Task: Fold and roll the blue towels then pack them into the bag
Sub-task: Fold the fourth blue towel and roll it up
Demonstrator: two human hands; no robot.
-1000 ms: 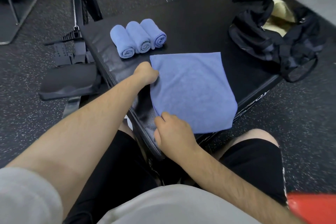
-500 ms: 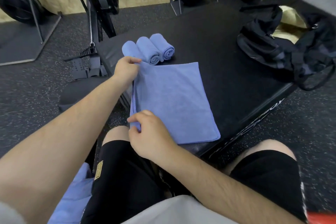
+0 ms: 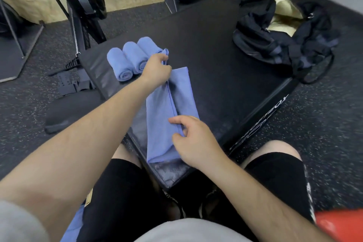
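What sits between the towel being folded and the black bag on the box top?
Nothing: in the head view only bare black box top separates the half-folded towel from the bag.

Black box [image 3: 216,65] carries three rolled towels [image 3: 133,56]; half-folded towel [image 3: 161,124]; bag [image 3: 275,41].

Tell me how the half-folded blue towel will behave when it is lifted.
Probably floppy: the blue towel sags into a soft crease between the left hand and the right hand, which pinch its edge. Likely light, since fingertip pinches raise that edge. Its matte nap suggests that it will not slide easily on the black platform.
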